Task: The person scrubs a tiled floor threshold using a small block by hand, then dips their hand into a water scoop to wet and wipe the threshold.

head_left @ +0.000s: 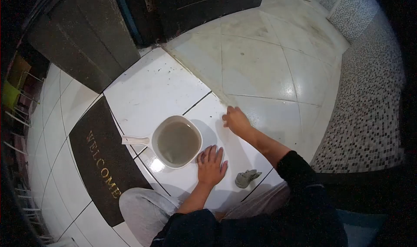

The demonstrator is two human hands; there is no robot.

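A white dipper (153, 141) with a handle pointing left stands on the white floor tiles, holding murky grey water. My left hand (210, 166) lies with spread fingers on the tile just right of and below the dipper. Farther right and forward, my right hand (236, 120) is down near the tile edge with its fingers curled together; whatever they may hold is hidden or too small to name. A crumpled grey cloth (246, 178) rests on the tile to the right of my left hand.
A dark mat (97, 151) lettered WELCOME lies at the left. Dark door panels (80, 34) stand at the upper left. Beyond a raised seam (191, 73) spreads a stained, wet-looking tiled floor (256, 60). A mosaic-patterned wall (365, 103) rises at the right.
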